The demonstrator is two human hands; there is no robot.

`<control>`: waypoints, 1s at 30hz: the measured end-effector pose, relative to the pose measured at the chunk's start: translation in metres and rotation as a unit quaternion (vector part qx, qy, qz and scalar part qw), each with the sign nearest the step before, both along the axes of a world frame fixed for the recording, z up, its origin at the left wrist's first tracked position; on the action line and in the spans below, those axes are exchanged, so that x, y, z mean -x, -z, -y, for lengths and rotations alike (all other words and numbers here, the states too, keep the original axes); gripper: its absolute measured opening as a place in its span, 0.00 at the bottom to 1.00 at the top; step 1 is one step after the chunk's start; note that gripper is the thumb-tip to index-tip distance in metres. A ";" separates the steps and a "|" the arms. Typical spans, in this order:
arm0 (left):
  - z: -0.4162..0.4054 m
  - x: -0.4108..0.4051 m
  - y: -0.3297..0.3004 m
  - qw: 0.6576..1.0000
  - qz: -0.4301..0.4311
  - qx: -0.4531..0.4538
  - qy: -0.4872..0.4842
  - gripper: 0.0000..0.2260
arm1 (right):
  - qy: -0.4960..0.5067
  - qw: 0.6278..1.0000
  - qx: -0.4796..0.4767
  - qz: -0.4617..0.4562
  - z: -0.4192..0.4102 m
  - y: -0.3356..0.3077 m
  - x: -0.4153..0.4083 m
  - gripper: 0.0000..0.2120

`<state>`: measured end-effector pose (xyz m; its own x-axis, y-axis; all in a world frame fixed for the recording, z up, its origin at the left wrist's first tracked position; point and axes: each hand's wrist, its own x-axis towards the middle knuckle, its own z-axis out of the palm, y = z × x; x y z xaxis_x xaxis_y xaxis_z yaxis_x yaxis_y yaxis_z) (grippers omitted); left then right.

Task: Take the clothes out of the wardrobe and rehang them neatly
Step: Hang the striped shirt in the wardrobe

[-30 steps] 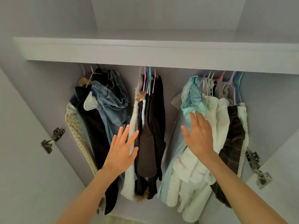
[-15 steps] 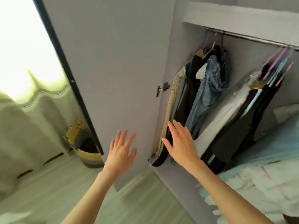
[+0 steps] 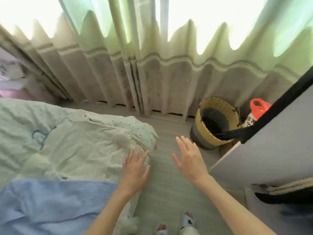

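Both hands are spread flat with straight fingers, holding nothing: the left hand (image 3: 134, 168) hovers over the corner of the bed (image 3: 71, 143), the right hand (image 3: 189, 160) above the floor (image 3: 167, 189). A pale garment (image 3: 81, 146) and a light blue one (image 3: 49, 206) lie on the bed. The wardrobe door (image 3: 271, 150) stands open at right, near a woven basket (image 3: 215, 122).

A bed (image 3: 50, 150) filled the left side, with a blanket (image 3: 42, 204) lying on its near end. Curtains (image 3: 152, 73) hung along the far side, reaching the floor (image 3: 169, 192). A basket (image 3: 215, 122) stood on the floor at the far right, near the curtains, just beside a wardrobe door (image 3: 271, 150) on the right. Both hands hovered between bed and door.
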<state>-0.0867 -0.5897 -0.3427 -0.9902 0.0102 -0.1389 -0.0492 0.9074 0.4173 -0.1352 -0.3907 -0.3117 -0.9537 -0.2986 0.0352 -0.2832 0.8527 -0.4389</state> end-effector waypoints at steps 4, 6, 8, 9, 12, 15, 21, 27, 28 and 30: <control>0.072 -0.043 0.002 0.989 -0.022 -0.015 -0.143 0.36 | -0.137 0.990 0.006 -0.013 0.092 0.008 0.007 0.28; 0.099 -0.065 0.005 0.979 -0.017 -0.019 -0.202 0.35 | -0.188 0.982 0.001 -0.016 0.131 0.014 0.009 0.27; 0.121 -0.087 0.012 0.966 -0.010 -0.018 -0.258 0.36 | -0.237 0.971 0.001 -0.003 0.166 0.019 0.008 0.28; 0.129 -0.096 0.016 0.960 -0.003 -0.017 -0.281 0.37 | -0.262 0.965 -0.001 0.004 0.181 0.022 0.007 0.28; 0.149 -0.119 0.028 0.939 0.038 -0.016 -0.343 0.39 | -0.335 0.942 -0.021 0.026 0.220 0.032 0.007 0.29; 0.167 -0.127 0.041 0.914 0.057 -0.020 -0.402 0.39 | -0.391 0.919 -0.038 0.041 0.254 0.043 0.018 0.29; 0.199 -0.130 0.052 0.869 0.092 -0.031 -0.485 0.29 | -0.488 0.871 -0.049 0.033 0.327 0.049 0.045 0.28; 0.251 -0.164 0.052 0.826 0.082 -0.040 -0.556 0.38 | -0.554 0.830 -0.062 0.022 0.431 0.053 0.061 0.27; 0.263 -0.173 0.052 0.818 0.084 -0.039 -0.568 0.37 | -0.564 0.823 -0.064 0.019 0.450 0.055 0.057 0.28; 0.290 -0.193 0.054 0.802 0.100 -0.032 -0.588 0.32 | -0.581 0.810 -0.075 0.026 0.485 0.060 0.044 0.28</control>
